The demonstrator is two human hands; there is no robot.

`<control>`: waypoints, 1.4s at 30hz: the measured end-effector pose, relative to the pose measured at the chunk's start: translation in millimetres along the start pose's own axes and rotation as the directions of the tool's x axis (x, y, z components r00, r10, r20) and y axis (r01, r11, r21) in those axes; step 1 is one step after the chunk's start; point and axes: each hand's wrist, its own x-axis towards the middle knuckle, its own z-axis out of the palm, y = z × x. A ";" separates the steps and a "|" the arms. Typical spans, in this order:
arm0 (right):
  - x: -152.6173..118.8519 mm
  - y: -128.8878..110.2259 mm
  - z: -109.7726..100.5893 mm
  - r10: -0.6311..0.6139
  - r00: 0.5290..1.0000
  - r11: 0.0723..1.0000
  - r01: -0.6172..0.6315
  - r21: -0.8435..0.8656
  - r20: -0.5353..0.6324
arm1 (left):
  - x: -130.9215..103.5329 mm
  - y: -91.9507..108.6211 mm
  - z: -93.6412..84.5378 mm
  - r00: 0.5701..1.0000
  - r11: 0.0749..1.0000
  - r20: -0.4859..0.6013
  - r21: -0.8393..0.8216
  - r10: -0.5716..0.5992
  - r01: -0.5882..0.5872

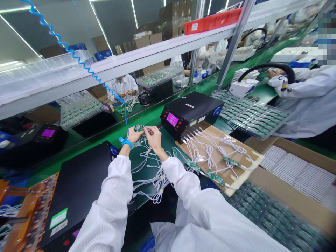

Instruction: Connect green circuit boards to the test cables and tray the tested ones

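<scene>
My left hand (133, 135), with a blue wrist strap (125, 141), is closed at a small green circuit board (138, 127) above the bench. My right hand (154, 138) meets it there, thumb and fingers pinched together at the board's right end. What lies between those right fingertips is too small to make out. Just below the hands, another green board (137, 144) sits near white cables (159, 180) lying in loose loops. To the right, further cables run from a black tester (187, 113) with a lit pink screen to circuit boards (215, 177) on a cardboard sheet (183, 144).
A second black box (78, 189) stands left of my arms. Clear trays of boards (252, 113) and a carton of white pieces (296, 175) are on the right. A coiled blue cord (86, 66) hangs down to my wrist. Co-workers in white sit beyond the shelf (147, 56) and at right.
</scene>
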 end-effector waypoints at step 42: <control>5.0 22.8 -4.9 0.155 0.988 0.974 -0.152 0.166 -0.003 | -4.7 21.1 -10.4 0.966 0.948 0.214 -0.250 -0.146 0.198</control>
